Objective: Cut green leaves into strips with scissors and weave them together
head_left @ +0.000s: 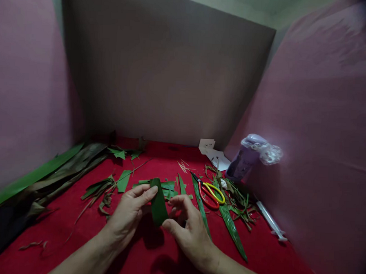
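A folded strip of green leaf (pixel 159 205) stands out over the red cloth, pinched near its top end between the thumb and fingers of my left hand (pixel 130 208). Close by its lower right edge is my right hand (pixel 190 231), fingers curled and the thumb apart from the index finger. The right thumb tip lies at the strip's bottom corner; whether it touches is hard to tell. Behind the strip, several cut leaf pieces (pixel 168 185) lie on the cloth, partly hidden by it and my left hand.
Scissors (pixel 210 193) with red and yellow handles lie right of centre beside long leaf blades (pixel 231 225). Toothpicks (pixel 184 166), white paper (pixel 218 158), a purple cup (pixel 243 160) with plastic wrap, stem scraps (pixel 239 205) and a syringe (pixel 270 220) sit beyond. Large leaves (pixel 55 175) line the left.
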{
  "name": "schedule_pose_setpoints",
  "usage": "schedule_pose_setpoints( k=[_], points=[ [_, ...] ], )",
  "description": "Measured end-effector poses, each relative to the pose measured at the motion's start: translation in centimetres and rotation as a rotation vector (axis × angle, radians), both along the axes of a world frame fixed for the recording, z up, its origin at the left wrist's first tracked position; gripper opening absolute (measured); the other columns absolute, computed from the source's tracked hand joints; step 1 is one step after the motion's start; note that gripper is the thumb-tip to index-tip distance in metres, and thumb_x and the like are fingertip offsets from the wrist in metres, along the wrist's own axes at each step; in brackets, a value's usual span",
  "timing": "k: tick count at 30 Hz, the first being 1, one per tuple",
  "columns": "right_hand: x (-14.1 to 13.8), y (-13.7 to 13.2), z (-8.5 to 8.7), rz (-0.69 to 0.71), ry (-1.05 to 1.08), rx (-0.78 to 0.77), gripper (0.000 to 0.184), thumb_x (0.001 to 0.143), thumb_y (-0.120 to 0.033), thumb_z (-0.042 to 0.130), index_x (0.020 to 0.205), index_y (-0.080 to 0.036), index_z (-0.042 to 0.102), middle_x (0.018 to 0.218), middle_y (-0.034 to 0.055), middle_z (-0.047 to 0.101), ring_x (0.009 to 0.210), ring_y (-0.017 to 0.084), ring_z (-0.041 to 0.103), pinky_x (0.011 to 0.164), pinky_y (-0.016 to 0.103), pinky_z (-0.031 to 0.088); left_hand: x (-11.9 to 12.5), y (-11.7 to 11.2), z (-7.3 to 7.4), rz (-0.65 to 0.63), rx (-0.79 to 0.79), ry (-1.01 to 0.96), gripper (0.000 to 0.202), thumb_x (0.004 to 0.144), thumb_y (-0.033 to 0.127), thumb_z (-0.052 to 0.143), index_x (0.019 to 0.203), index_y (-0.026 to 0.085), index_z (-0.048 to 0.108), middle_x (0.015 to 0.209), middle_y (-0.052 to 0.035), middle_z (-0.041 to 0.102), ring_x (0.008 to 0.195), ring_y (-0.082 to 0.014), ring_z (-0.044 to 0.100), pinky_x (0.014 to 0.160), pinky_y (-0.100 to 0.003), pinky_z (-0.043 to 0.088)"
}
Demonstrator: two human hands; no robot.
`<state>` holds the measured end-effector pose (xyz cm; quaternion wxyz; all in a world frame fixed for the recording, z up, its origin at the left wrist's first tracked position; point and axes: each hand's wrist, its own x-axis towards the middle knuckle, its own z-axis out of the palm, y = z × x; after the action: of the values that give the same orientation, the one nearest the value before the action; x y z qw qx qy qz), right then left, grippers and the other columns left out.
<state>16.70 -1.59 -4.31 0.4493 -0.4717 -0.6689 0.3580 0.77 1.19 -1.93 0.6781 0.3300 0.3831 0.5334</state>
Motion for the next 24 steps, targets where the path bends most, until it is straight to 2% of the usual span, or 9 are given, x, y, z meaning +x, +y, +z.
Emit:
schedule_pose_setpoints(
  k=[4, 6, 10, 13, 17, 24],
  points=[
    [-0.3, 0.0, -0.5, 0.18, 0.221, -0.107, 0.038, 0.075, -0.03, 0.065, 0.107, -0.019, 0.047, 0.096, 0.0051, 0.06, 0.08, 0.017, 0.058, 0.068, 0.027, 0.046, 0.1, -0.2, 0.0, -0.01, 0.003, -0.065, 0.011, 0.066, 0.023, 0.072, 0.069, 0.015, 0.065, 0.065, 0.0, 0.066, 0.055, -0.0101, 0.06, 0.057, -0.021, 0.049],
    [-0.5, 0.1, -0.9, 0.214, 0.267, -0.104, 0.036, 0.077, -0.03, 0.063, 0.108, -0.019, 0.049, 0.095, 0.0051, 0.061, 0.081, 0.017, 0.058, 0.068, 0.028, 0.046, 0.2, -0.3, -0.1, -0.015, 0.011, -0.07, 0.01, 0.066, 0.023, 0.072, 0.069, 0.015, 0.066, 0.067, -0.0011, 0.068, 0.058, -0.0107, 0.06, 0.058, -0.021, 0.049],
    [-0.6, 0.2, -1.0, 0.14, 0.252, -0.064, 0.02, 0.079, -0.026, 0.06, 0.097, -0.019, 0.056, 0.086, 0.0021, 0.061, 0.075, 0.014, 0.057, 0.065, 0.024, 0.045, 0.5, -0.5, 0.1, -0.029, 0.045, -0.082, 0.009, 0.066, 0.022, 0.072, 0.071, 0.015, 0.07, 0.07, -0.003, 0.07, 0.065, -0.0132, 0.063, 0.065, -0.022, 0.049],
    [-0.6, 0.2, -0.9, 0.106, 0.298, -0.104, 0.012, 0.079, -0.028, 0.059, 0.086, -0.018, 0.056, 0.073, -0.0018, 0.056, 0.061, 0.01, 0.053, 0.054, 0.02, 0.043, 0.7, -0.6, 0.1, -0.024, 0.075, -0.103, 0.01, 0.066, 0.021, 0.071, 0.074, 0.015, 0.071, 0.073, -0.0043, 0.071, 0.071, -0.0159, 0.064, 0.069, -0.025, 0.049],
    [-0.7, 0.4, -0.9, 0.058, 0.388, -0.174, 0.017, 0.075, -0.032, 0.062, 0.077, -0.018, 0.052, 0.061, -0.0052, 0.051, 0.045, 0.007, 0.046, 0.04, 0.017, 0.036, 0.7, -0.7, -0.1, -0.032, 0.082, -0.151, 0.009, 0.069, 0.021, 0.069, 0.076, 0.015, 0.071, 0.077, -0.0051, 0.071, 0.076, -0.0171, 0.063, 0.072, -0.028, 0.048],
    [-0.5, 0.9, -0.3, 0.005, 0.509, -0.197, 0.021, 0.066, -0.031, 0.069, 0.07, -0.017, 0.054, 0.051, -0.0054, 0.055, 0.04, 0.007, 0.048, 0.04, 0.017, 0.036, 0.6, -0.6, -0.9, -0.032, 0.047, -0.136, 0.007, 0.072, 0.02, 0.066, 0.076, 0.016, 0.069, 0.075, -0.0025, 0.068, 0.07, -0.0117, 0.058, 0.066, -0.023, 0.044]
  ],
)
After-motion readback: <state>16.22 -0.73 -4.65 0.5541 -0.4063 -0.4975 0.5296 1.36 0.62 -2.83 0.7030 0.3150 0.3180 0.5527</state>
